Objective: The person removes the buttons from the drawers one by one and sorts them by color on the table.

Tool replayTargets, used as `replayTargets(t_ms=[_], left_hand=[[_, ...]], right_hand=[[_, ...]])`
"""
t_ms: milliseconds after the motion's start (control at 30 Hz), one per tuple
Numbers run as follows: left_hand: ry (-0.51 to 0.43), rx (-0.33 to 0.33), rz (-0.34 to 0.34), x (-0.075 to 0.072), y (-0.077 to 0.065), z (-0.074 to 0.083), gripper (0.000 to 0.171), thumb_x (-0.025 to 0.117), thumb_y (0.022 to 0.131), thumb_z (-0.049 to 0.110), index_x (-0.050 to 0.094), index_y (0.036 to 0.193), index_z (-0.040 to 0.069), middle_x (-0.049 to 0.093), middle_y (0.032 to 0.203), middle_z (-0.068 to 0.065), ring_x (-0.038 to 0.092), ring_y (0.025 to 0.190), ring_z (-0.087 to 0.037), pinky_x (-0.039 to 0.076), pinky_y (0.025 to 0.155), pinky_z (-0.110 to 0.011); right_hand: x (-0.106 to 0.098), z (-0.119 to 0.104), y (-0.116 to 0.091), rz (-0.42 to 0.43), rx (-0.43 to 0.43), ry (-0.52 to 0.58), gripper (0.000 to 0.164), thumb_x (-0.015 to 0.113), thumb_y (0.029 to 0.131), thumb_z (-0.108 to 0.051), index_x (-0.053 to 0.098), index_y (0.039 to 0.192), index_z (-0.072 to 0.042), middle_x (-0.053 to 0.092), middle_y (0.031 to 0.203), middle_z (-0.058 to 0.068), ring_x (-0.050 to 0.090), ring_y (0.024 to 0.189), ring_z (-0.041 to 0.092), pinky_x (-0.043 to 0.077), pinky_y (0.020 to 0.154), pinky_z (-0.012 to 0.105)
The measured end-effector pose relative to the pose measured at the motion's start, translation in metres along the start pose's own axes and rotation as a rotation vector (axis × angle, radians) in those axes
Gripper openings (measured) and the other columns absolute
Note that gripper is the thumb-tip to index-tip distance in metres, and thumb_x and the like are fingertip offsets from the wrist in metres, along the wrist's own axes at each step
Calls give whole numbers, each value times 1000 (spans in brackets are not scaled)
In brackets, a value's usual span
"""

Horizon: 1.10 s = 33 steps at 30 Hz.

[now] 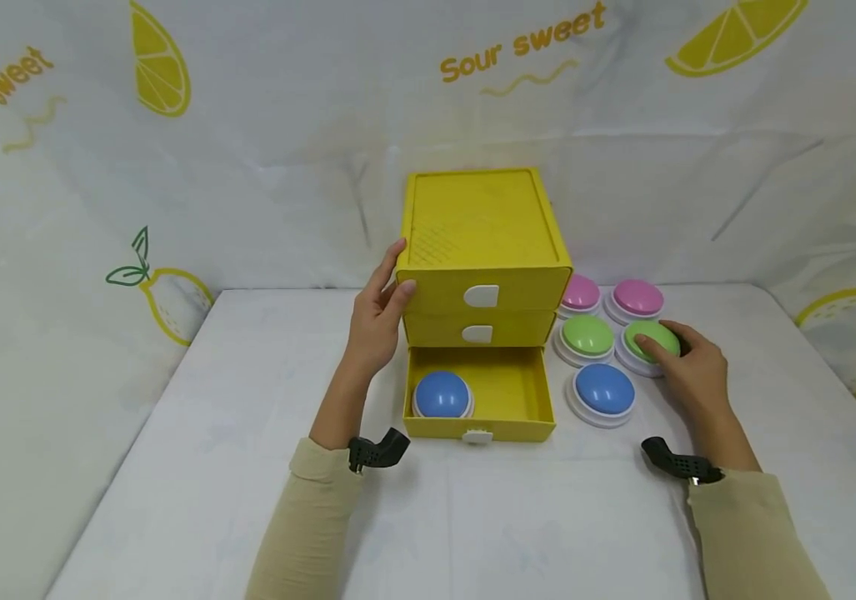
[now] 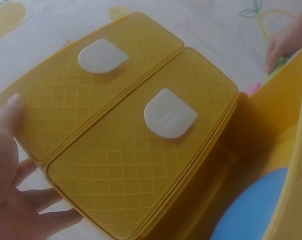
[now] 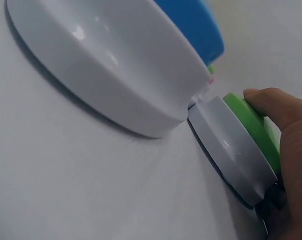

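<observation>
A yellow chest of drawers (image 1: 488, 225) stands at the back of the table, its bottom drawer (image 1: 513, 387) pulled out. Inside that drawer, on the left, lies a blue domed buzzer button with a white base (image 1: 443, 394). My left hand (image 1: 377, 325) holds the chest's left front edge, thumb (image 2: 13, 107) on the front face, fingers along the side. On the table to the right, my right hand (image 1: 693, 367) grips the right-hand green buzzer button (image 1: 648, 340), thumb on its dome. Its white base (image 3: 230, 150) appears to rest on the table, slightly tilted in the right wrist view.
Beside the chest sit another green button (image 1: 587, 335), a blue button (image 1: 604, 389) in front, and two pink buttons (image 1: 580, 293) behind. The open drawer juts toward the front. A white lemon-printed cloth (image 1: 307, 167) hangs behind the table.
</observation>
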State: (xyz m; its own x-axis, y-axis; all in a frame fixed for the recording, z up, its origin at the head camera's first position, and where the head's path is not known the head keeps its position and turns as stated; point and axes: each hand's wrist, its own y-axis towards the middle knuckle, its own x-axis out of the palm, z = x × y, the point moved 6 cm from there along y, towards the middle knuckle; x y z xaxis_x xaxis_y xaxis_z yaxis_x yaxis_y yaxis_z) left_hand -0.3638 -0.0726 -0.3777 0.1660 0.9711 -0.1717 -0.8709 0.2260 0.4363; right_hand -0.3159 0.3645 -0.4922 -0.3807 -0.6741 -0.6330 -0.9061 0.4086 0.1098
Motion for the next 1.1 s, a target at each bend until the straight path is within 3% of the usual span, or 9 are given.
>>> replayTargets(t_ms=[200,400,633,767,833,933,1033,1100], left_hand=[[2,6,-10,0,0,0,56,49,108,19,31,161,26,29,167,8,45,147,-25,43,118,-42],[9,-11,-6,-3,-1,-1,56,49,108,19,32,160,31,31,166,11,48,144,-24,45,115,-44],[5,-11,-5,-1,-1,0,56,49,108,19,32,160,30,30,166,12,49,144,-23,48,112,-39],[5,-5,1,0,0,0,55,49,108,21,32,160,32,32,165,12,49,144,-22,47,114,-41],[3,-2,0,0,1,0,55,49,108,21,33,159,32,32,165,12,49,143,-22,46,114,-43],[-1,-2,-7,1,1,-1,55,49,108,22,32,160,32,31,166,12,48,144,-22,45,116,-43],[3,-8,-9,0,0,-2,55,49,108,21,32,160,32,31,166,12,45,146,-21,43,117,-41],[7,-10,-1,-1,0,-2,56,49,108,21,32,160,32,31,166,11,45,146,-22,43,117,-42]], right_hand=[[3,0,-1,-8,18,7,74,60,97,-49,46,149,0,46,152,29,40,143,49,32,118,65],[2,-6,-3,-4,39,80,71,53,100,-52,45,151,-3,45,155,25,37,147,45,28,122,59],[-16,-47,-7,17,-99,88,64,59,99,-45,49,149,-6,48,153,23,34,150,41,22,123,66],[-25,-75,-14,20,-182,81,61,62,99,-41,50,150,-10,52,150,23,42,144,42,30,120,64],[-26,-87,-20,12,-208,60,60,62,99,-42,50,150,-13,54,148,20,46,139,38,36,119,58],[-25,-105,-29,12,-246,53,56,64,98,-43,56,145,-15,59,143,16,55,128,17,47,113,33],[-19,-127,-42,4,-325,79,45,67,97,-37,65,135,-12,67,131,14,56,110,-6,45,96,6],[-14,-141,-50,-25,-395,100,38,68,97,-31,68,129,-10,70,123,15,53,103,-14,42,88,0]])
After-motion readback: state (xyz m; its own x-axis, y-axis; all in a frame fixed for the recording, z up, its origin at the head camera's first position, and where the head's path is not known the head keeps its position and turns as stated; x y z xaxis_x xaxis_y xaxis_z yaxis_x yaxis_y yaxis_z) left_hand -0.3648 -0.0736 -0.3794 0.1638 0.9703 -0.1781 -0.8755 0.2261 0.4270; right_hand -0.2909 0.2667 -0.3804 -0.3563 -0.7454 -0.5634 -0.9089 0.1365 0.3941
